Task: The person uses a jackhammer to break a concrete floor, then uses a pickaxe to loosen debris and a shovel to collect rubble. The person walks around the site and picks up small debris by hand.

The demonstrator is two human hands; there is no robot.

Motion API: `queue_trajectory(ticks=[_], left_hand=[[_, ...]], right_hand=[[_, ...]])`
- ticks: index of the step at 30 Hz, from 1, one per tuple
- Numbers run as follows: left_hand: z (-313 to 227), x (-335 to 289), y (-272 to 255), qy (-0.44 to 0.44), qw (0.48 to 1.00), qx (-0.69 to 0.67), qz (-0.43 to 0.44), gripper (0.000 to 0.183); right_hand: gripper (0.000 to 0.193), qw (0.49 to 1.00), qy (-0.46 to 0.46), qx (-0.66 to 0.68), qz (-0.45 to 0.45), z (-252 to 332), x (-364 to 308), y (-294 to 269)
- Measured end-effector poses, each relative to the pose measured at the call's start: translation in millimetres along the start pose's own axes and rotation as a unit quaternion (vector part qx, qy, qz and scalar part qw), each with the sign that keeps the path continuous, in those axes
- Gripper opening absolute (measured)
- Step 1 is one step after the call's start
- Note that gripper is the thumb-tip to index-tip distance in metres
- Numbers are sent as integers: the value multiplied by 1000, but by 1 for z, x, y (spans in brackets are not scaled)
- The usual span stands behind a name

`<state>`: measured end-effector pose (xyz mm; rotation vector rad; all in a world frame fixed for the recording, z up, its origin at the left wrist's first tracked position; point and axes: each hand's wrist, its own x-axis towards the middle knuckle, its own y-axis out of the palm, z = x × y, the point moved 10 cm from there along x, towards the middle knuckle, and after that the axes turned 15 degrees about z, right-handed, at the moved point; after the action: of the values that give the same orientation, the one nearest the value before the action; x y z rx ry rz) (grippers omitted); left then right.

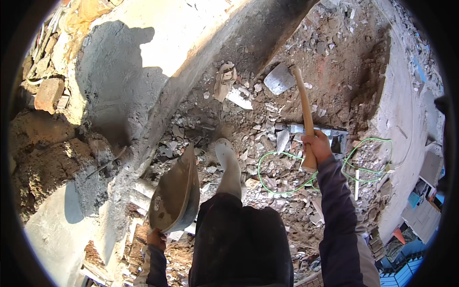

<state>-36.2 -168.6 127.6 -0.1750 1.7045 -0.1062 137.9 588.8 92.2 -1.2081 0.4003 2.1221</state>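
Note:
My right hand (317, 144) is closed round the wooden handle of a hoe (304, 103), near its butt end. The hoe's flat grey metal blade (280, 79) points away from me and rests over the rubble. At my lower left, my left hand (156, 238) grips the rim of a wide, shallow dark basin (173, 198). That basin is tilted on its side, and its dusty inner face shows. Between the two hands, my light rubber boot (228, 167) stands on broken rubble.
Rubble and brown soil (330, 86) fill a trench between a concrete ledge (186, 71) on the left and a pale wall (382, 119) on the right. A green cord (282, 191) loops over a grey metal box (339, 141). A crumpled paper sack (224, 83) lies ahead.

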Motion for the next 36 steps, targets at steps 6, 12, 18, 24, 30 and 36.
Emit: queue_trajectory(ticks=[6,12,18,24,30,36], left_hand=[[-17,18,31,68,993,91,29,8],[-42,3,96,192,946,241,99,20],[-51,1,178,283,861,394,153,34],[12,38,216,239,841,444,193,75],[111,79,181,104,931,317,146,72],[167,115,111,32,951,285,111,78]], right_hand=[[21,948,-51,305,80,-49,-25,57],[45,997,-39,40,59,-77,-52,72],[72,975,-34,-215,37,-99,-21,104],[77,940,-87,-329,-19,-103,1,119],[73,955,-57,-291,-3,-92,-15,121],[70,965,-18,-259,-21,-92,-24,139]])
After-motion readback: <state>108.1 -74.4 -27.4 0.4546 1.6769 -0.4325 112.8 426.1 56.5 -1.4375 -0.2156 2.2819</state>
